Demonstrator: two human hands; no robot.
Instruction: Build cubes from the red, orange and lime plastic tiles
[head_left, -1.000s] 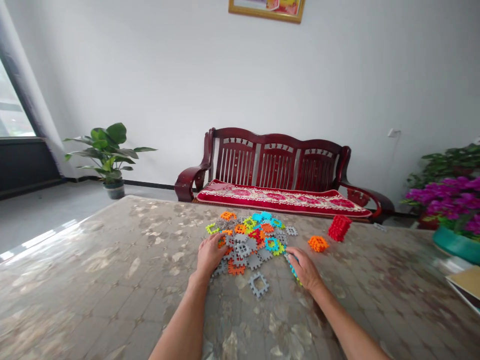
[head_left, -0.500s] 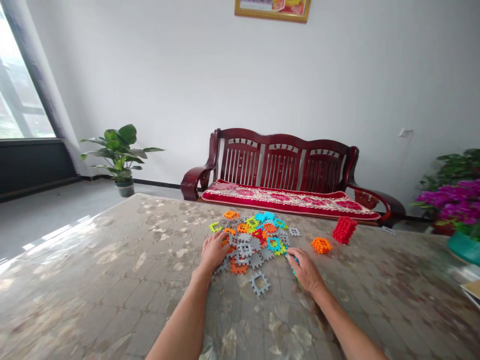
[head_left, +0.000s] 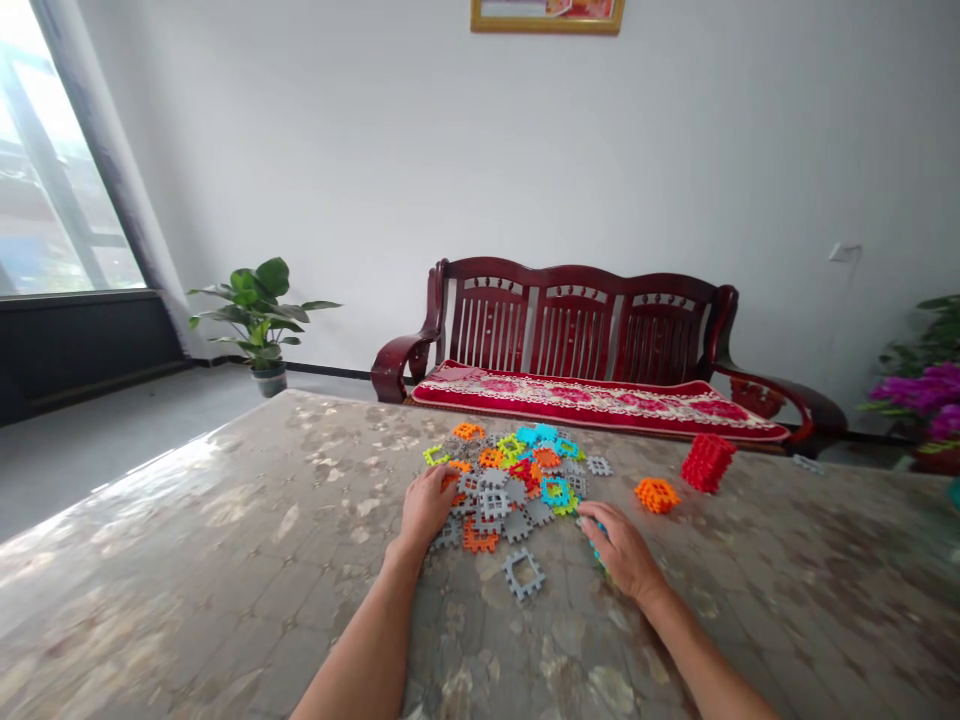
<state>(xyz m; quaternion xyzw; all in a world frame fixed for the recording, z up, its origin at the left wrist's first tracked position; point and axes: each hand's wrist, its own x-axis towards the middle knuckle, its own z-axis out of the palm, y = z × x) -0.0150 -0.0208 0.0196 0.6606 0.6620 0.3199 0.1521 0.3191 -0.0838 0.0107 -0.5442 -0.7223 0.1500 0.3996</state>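
Note:
A heap of flat interlocking plastic tiles (head_left: 517,470), grey, orange, blue, green and red, lies on the patterned table (head_left: 225,560). My left hand (head_left: 426,506) rests on the heap's left edge, fingers curled down over grey and orange tiles. My right hand (head_left: 621,548) lies at the heap's right edge, fingers bent over a blue-green piece that is mostly hidden. One grey tile (head_left: 523,573) lies apart between my hands. A small orange cube of tiles (head_left: 656,494) and a taller red block of tiles (head_left: 707,462) stand to the right.
Behind the table stands a dark red wooden bench (head_left: 585,340) with a red flowered cushion. A potted green plant (head_left: 262,310) is on the floor at the left, by a window. Purple flowers (head_left: 922,390) show at the right edge.
The view has swung to the left, so everything shifts right in the picture. Both hands stay at the heap's edges, hardly moved.

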